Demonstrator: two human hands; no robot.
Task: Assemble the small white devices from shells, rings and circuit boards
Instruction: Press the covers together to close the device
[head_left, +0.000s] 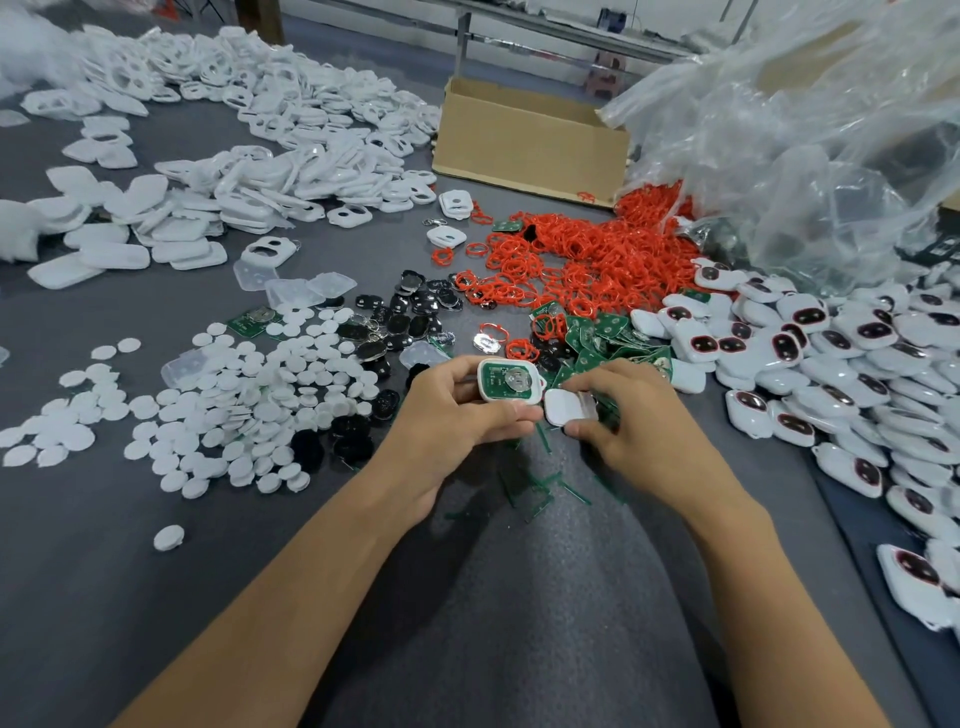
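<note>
Left grip (448, 415) holds shell (509, 383); right grip (641, 422) pinches cover (565, 408).

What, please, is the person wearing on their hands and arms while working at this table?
Nothing worn is visible. The left hand and right hand are bare, with no gloves or rings. The left forearm and right forearm are also bare as far as the picture's lower edge, with no sleeves, watch, wristband or strap.
</note>
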